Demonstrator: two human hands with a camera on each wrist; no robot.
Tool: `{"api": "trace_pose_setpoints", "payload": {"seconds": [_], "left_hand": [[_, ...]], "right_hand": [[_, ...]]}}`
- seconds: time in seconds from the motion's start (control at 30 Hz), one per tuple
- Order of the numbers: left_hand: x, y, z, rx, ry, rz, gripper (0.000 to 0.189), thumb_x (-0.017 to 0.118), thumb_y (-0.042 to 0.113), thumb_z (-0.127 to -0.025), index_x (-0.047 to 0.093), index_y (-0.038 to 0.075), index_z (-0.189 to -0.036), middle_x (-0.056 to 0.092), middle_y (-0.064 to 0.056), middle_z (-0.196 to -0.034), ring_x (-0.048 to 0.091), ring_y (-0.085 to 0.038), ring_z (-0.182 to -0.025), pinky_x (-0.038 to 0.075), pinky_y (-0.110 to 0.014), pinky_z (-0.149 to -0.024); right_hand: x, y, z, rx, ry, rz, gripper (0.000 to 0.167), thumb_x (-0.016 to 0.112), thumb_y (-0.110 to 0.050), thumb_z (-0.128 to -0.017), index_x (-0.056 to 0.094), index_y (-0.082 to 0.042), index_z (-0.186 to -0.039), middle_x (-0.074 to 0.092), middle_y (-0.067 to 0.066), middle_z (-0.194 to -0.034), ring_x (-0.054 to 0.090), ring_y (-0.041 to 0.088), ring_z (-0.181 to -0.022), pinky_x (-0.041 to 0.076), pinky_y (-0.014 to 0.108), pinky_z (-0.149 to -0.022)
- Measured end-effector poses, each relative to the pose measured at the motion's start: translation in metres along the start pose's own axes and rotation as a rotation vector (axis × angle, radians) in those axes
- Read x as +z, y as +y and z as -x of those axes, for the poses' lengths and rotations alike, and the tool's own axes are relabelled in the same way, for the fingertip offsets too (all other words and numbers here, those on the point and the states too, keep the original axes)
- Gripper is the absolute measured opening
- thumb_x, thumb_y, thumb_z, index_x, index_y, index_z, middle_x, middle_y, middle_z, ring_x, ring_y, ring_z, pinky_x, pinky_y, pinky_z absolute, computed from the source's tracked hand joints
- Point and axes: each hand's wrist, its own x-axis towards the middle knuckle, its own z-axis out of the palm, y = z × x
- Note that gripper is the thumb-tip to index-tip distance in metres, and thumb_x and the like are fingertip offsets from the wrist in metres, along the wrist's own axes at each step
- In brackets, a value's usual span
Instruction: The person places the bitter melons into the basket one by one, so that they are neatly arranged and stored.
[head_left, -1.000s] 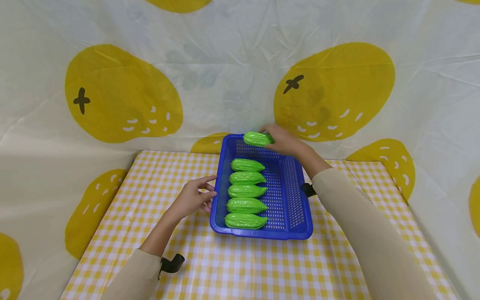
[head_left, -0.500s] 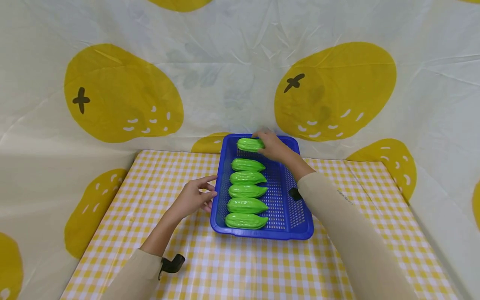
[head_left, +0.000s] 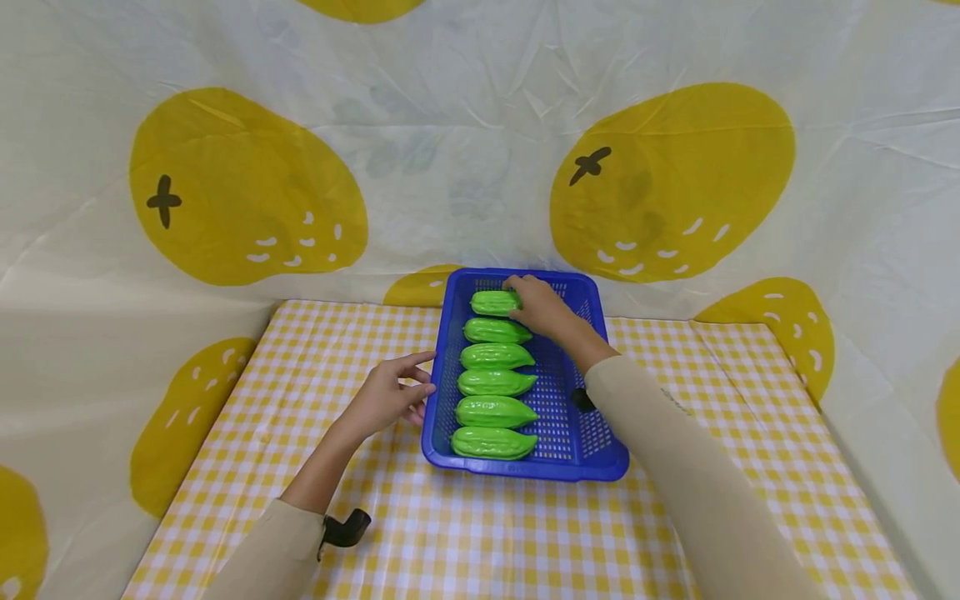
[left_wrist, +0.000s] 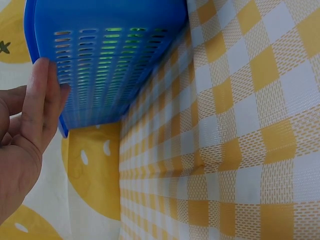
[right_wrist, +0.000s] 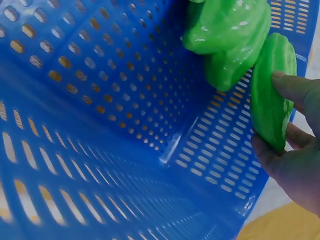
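Observation:
A blue perforated plastic basket [head_left: 517, 471] stands on the table. Glossy green bitter melons [head_left: 495, 383] lie in it in a column along the left side, tips pointing right. My right hand [head_left: 542, 307] pinches the farthest bitter melon [head_left: 492, 302] at its right end, just inside the far wall. In the right wrist view, thumb and fingers clasp that bitter melon [right_wrist: 272, 95] close to the perforated wall; whether it touches the basket floor I cannot tell. My left hand [head_left: 386, 396] has its fingers extended against the basket's left rim, and the left wrist view shows the fingertips [left_wrist: 41, 75] at the basket's side.
Under the basket lies a yellow-and-white checked tablecloth [head_left: 442, 542]. Behind the table hangs a pale curtain [head_left: 465, 167] printed with large yellow fruit. To the right of the melons, bare perforated basket floor [head_left: 553, 417] shows. A dark wrist camera [head_left: 347, 527] sits at the left sleeve.
My right hand has brought the bitter melon left and down from above the far right rim to just behind the other melons. My left hand and the basket have stayed in place.

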Motion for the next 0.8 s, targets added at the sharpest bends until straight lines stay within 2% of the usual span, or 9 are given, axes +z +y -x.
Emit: {"api": "trace_pose_setpoints", "payload": {"seconds": [0.2, 0.5, 0.8], "left_hand": [[0.001, 0.001, 0.0, -0.003, 0.001, 0.005, 0.058, 0.065, -0.001, -0.099, 0.048, 0.007, -0.154, 0.066, -0.024, -0.116, 0.072, -0.021, -0.063, 0.066, -0.062, -0.069], [-0.001, -0.001, 0.001, 0.001, 0.013, -0.005, 0.058, 0.065, -0.001, -0.099, 0.049, 0.007, -0.154, 0.067, -0.024, -0.115, 0.072, -0.023, -0.063, 0.066, -0.061, -0.068], [0.0, -0.002, 0.001, 0.007, 0.012, 0.003, 0.058, 0.065, -0.002, -0.099, 0.048, 0.006, -0.154, 0.067, -0.024, -0.115, 0.072, -0.021, -0.063, 0.066, -0.06, -0.067]], "right_hand": [[0.009, 0.001, 0.001, 0.017, 0.024, 0.027, 0.044, 0.07, -0.009, -0.099, 0.057, -0.007, -0.141, 0.052, 0.026, -0.137, 0.056, 0.044, -0.124, 0.054, 0.056, -0.104], [0.016, -0.001, 0.002, 0.067, 0.051, -0.013, 0.047, 0.071, -0.009, -0.098, 0.057, -0.009, -0.142, 0.049, 0.025, -0.129, 0.058, 0.04, -0.115, 0.057, 0.052, -0.098], [0.019, -0.002, 0.005, 0.068, 0.068, -0.027, 0.047, 0.071, -0.009, -0.098, 0.058, -0.009, -0.143, 0.05, 0.024, -0.127, 0.057, 0.039, -0.112, 0.057, 0.052, -0.096]]}}
